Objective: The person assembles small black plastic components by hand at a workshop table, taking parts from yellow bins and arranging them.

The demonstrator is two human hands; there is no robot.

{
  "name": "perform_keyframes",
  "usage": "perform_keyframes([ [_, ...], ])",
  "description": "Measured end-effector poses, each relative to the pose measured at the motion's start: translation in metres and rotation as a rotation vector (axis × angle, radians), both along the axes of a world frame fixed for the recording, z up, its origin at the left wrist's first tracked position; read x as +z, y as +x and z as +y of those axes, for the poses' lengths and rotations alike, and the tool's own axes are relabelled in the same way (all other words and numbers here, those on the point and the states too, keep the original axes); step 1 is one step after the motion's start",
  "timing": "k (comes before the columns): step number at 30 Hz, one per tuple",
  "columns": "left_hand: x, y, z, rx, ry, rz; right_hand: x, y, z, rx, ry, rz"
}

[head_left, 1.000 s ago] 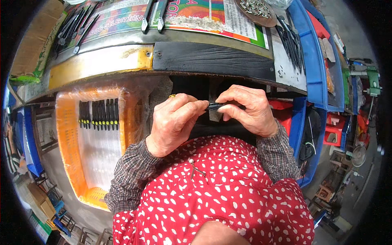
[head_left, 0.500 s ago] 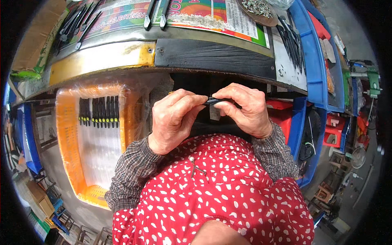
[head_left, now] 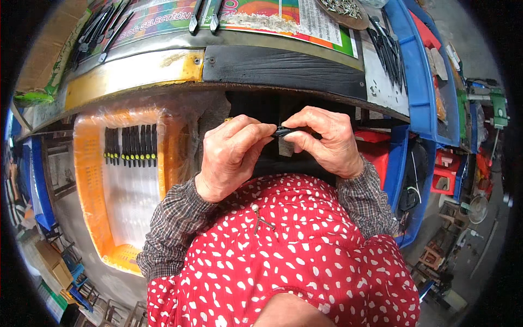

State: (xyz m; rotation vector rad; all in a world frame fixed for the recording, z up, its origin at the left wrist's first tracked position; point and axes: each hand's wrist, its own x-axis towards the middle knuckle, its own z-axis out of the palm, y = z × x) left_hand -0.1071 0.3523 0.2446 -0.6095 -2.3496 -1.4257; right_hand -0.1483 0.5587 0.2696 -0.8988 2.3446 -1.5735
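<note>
Below the black-edged workbench (head_left: 283,68), your left hand (head_left: 231,155) and right hand (head_left: 327,141) are pinching one small black plastic piece (head_left: 283,131) between them. Left of your left hand, an orange plastic-lined crate (head_left: 90,180) is holding only one row of black pieces (head_left: 131,145).

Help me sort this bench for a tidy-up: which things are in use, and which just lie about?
In use: left hand, right hand, small black part pinched between them.
Lying about: orange crate with black pieces, blue bins, dish of screws.

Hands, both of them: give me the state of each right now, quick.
Left hand: closed, fingertips pinching one end of the small black part.
Right hand: closed, pinching the other end of the same part.
</note>
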Motion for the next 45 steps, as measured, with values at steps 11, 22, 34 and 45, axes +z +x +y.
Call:
perform_keyframes([
  [11,-0.008,0.002,-0.001,-0.017,0.031,-0.030,-0.005,-0.005,0.005,0.079,-0.004,-0.103],
  [22,-0.013,0.001,-0.001,0.008,-0.014,-0.010,-0.016,-0.003,0.000,0.026,-0.081,-0.037],
  [34,-0.017,0.002,0.002,0.023,-0.054,0.012,-0.022,-0.004,0.000,0.020,-0.035,-0.096],
  [45,-0.017,0.004,-0.001,-0.001,0.033,-0.057,-0.018,-0.001,0.000,0.002,-0.163,-0.397],
])
